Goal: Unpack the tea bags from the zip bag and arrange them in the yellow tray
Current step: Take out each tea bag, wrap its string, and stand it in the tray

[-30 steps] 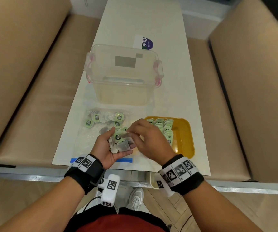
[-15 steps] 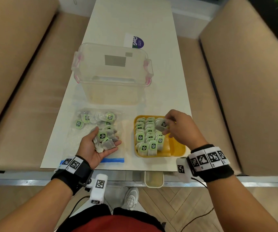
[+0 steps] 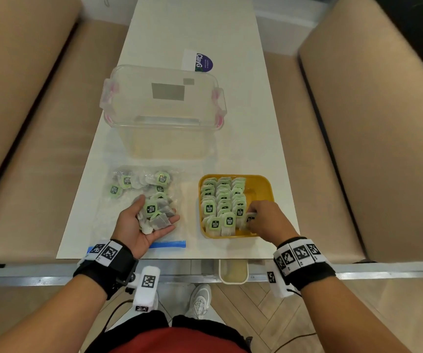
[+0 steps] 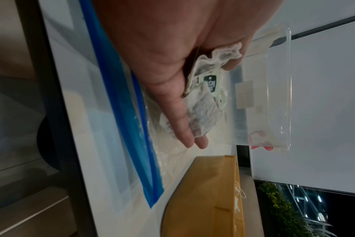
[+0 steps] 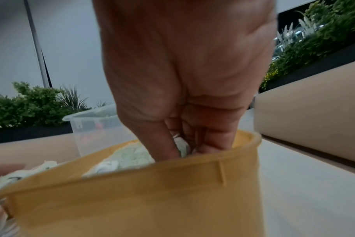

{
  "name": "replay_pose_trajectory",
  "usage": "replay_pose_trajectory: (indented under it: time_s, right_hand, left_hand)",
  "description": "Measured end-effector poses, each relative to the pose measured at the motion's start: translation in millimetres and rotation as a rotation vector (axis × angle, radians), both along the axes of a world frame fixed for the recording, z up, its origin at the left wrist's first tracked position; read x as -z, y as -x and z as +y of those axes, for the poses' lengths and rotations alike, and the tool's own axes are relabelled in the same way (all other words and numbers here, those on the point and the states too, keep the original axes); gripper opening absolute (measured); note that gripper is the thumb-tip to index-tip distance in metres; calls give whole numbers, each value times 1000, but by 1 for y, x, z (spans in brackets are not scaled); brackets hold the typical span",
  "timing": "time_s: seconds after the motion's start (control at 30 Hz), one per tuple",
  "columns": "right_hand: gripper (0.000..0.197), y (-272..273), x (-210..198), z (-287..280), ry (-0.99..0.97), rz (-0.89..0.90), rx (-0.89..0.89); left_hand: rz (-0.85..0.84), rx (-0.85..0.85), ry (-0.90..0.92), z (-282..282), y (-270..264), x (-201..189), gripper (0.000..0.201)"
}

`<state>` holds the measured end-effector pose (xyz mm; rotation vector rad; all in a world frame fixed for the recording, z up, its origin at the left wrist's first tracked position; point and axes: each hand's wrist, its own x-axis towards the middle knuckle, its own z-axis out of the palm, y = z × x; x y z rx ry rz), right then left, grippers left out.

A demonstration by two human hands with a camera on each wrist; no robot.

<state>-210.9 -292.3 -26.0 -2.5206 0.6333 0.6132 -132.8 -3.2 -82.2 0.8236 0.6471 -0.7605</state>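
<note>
My right hand has dropped from the yellow tray's far end to its near right corner, pinching a tea bag upright beside the third row, while my left hand cups spare bags, palm-up, over the zip bag.

Head view downward; wrist views close-up
</note>
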Motion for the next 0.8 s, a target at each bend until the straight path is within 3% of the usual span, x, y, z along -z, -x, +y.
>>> replay_pose_trajectory:
  time_s: [0.17,0.3,0.4,0.7,0.8]
  right_hand:
    - [26,-4,7,6,52,26,-32]
    - [7,-2,11,8,84,-30,-42]
    - [10,0,17,10,66,-43,-23]
    - [66,-4,31,13,79,-30,47]
    - [59,-7,32,13,84,-14,71]
  left_hand:
    - [10,-6,9,0,0,-1,58]
    - [8,-10,21,0,0,-1,58]
    - [3,-9,26,0,1,0,56]
    - [-3,-7,24,1,2,2,55]
    - [2,-10,28,1,2,1,56]
